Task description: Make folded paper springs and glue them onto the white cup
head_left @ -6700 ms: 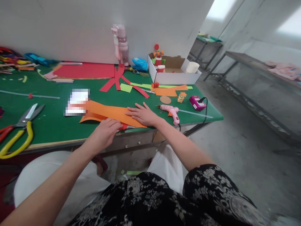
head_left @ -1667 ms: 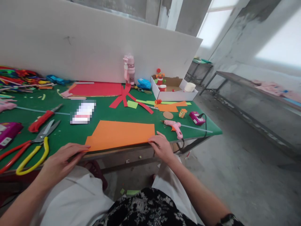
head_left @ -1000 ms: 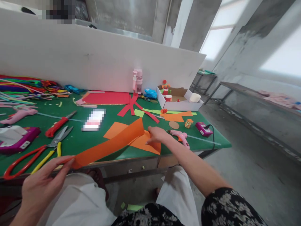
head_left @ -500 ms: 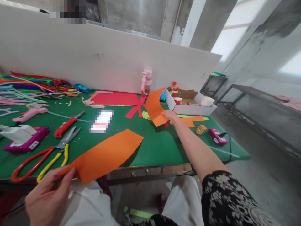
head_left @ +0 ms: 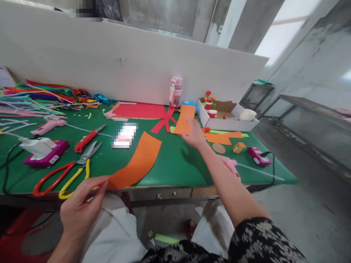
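My left hand [head_left: 82, 206] pinches the near end of a long orange paper strip [head_left: 138, 160] that lies across the green table [head_left: 175, 168] near its front edge. My right hand [head_left: 194, 134] reaches out over the table's middle, blurred by motion, its fingers just below a second orange paper piece [head_left: 185, 118] lying flat ahead of it. Whether the fingers still touch that piece I cannot make out.
Large red-and-yellow scissors [head_left: 68, 171] and a red cutter [head_left: 87, 137] lie left. A purple glue-gun stand [head_left: 45, 155], pink glue guns [head_left: 231, 164], red paper [head_left: 139, 110], a pink bottle [head_left: 175, 89], a white box [head_left: 227, 118] and coloured pipe cleaners [head_left: 33, 98] crowd the table.
The orange sheet has been split into two pieces. My right hand carried one piece to the far middle of the table and laid it down; my left hand kept the long strip.
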Available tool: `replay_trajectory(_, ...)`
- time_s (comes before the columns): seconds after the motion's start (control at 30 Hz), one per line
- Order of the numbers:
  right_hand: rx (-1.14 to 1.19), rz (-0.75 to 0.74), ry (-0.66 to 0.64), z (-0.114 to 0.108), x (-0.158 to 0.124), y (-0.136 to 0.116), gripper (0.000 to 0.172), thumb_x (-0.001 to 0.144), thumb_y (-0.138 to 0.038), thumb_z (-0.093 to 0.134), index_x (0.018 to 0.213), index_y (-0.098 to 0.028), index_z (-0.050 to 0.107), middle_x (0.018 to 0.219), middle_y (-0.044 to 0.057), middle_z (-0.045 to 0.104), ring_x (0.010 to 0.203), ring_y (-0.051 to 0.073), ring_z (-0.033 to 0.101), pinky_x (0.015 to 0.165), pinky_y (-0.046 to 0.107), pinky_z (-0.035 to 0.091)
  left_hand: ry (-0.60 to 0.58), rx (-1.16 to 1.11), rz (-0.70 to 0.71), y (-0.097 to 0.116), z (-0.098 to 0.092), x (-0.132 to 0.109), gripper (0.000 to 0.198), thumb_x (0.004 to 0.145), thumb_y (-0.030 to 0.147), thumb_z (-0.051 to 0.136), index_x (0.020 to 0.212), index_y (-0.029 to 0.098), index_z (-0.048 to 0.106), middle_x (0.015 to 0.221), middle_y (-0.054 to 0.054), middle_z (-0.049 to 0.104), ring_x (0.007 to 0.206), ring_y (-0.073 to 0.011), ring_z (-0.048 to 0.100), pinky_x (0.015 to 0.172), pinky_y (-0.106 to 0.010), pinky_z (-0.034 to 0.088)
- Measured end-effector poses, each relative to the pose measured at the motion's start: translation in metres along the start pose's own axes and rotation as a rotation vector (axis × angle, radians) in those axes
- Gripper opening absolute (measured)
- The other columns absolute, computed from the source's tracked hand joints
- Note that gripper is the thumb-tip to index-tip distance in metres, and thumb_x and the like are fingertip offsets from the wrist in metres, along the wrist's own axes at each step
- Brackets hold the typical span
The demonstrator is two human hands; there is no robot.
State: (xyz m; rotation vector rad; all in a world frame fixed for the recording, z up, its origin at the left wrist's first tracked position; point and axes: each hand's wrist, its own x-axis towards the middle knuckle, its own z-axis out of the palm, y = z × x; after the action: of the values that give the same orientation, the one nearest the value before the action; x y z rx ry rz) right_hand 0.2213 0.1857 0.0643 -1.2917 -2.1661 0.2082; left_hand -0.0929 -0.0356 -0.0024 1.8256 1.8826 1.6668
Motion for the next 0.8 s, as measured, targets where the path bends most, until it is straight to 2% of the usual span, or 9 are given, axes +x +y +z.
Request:
replay_trajectory(0.1,-0.004,-0.567,-0.26,0.001,-0.039,-0.064,0.088,0.076,-0.044,0.079,0.153,-0.026,0.039,0.164,0.009,0.031,0.152,0.035,0.02,0.122,0.056,0.019,-0.141,0.001,0.331,0.018,-0.001,0.013,0.018,0.085,0.015,0.061,0.093,0.028,0.071,0.093,-0.003,0.079,0.087,-0.0218,0.069,0.082,-0.038,0.056)
replay_trajectory(0.17,-0.04,-0.782,-0.338,0.002,-0.057,-0.095,0.071,0.079,-0.037,0.078,0.145,-0.031,0.05,0.162,0.002,0.037,0.153,0.032,0.019,0.124,0.056,0.013,-0.19,0.052,0.475,0.029,-0.003,0.021,0.024,0.086,0.011,0.06,0.094,0.029,0.072,0.095,-0.003,0.08,0.087,-0.0218,0.068,0.082,-0.038,0.055)
replay_trajectory(0.23,-0.106,-0.881,-0.337,0.002,-0.066,-0.105,0.032,0.088,-0.024,0.068,0.12,-0.031,0.068,0.147,-0.001,0.056,0.149,0.027,0.03,0.125,0.056,0.01,-0.222,0.103,0.573,0.037,-0.007,0.027,0.027,0.085,0.008,0.06,0.095,0.03,0.073,0.095,-0.002,0.08,0.088,-0.0219,0.067,0.083,-0.038,0.054)
replay_trajectory(0.27,-0.148,-0.882,-0.308,0.002,-0.07,-0.102,0.021,0.091,-0.018,0.061,0.106,-0.029,0.072,0.134,-0.001,0.066,0.144,0.025,0.039,0.126,0.056,0.01,-0.227,0.127,0.607,0.038,-0.009,0.031,0.028,0.085,0.008,0.06,0.096,0.03,0.073,0.095,-0.001,0.08,0.089,-0.0221,0.067,0.083,-0.038,0.053)
replay_trajectory(0.3,-0.19,-0.857,-0.26,0.001,-0.073,-0.096,0.023,0.094,-0.013,0.055,0.094,-0.027,0.072,0.117,0.0,0.073,0.136,0.023,0.048,0.126,0.056,0.011,-0.225,0.148,0.632,0.038,-0.011,0.034,0.029,0.085,0.007,0.06,0.096,0.03,0.073,0.095,-0.001,0.08,0.09,-0.0225,0.067,0.084,-0.038,0.052)
replay_trajectory(0.4,-0.282,-0.704,-0.061,0.002,-0.09,-0.064,0.033,0.096,-0.006,0.044,0.082,-0.024,0.068,0.081,0.001,0.072,0.111,0.02,0.062,0.126,0.055,0.015,-0.193,0.187,0.688,0.025,-0.014,0.041,0.029,0.086,0.007,0.059,0.097,0.03,0.072,0.097,-0.001,0.08,0.095,-0.0233,0.067,0.085,-0.04,0.051)
replay_trajectory(0.53,-0.262,-0.579,0.063,0.01,-0.131,-0.027,0.032,0.098,-0.008,0.042,0.088,-0.023,0.069,0.084,0.003,0.074,0.096,0.019,0.065,0.126,0.053,0.02,-0.302,0.169,0.705,-0.002,-0.006,0.04,0.03,0.086,0.008,0.052,0.096,0.029,0.071,0.109,-0.001,0.078,0.111,-0.0231,0.067,0.093,-0.04,0.052)
replay_trajectory(0.67,-0.141,-0.463,0.032,0.015,-0.166,-0.004,0.026,0.097,-0.011,0.048,0.098,-0.023,0.071,0.094,0.004,0.077,0.093,0.018,0.069,0.12,0.051,0.033,-0.521,0.097,0.631,-0.023,0.007,0.024,0.031,0.085,0.01,0.046,0.095,0.026,0.071,0.12,-0.004,0.075,0.124,-0.0225,0.063,0.101,-0.038,0.052)
replay_trajectory(0.8,0.104,-0.263,-0.017,0.009,-0.169,0.011,0.02,0.092,-0.014,0.058,0.096,-0.024,0.075,0.094,0.005,0.079,0.091,0.02,0.072,0.099,0.044,0.052,-0.623,0.016,0.469,-0.036,0.011,0.015,0.026,0.088,0.017,0.047,0.102,0.024,0.068,0.12,-0.008,0.075,0.116,-0.0218,0.067,0.097,-0.035,0.055)
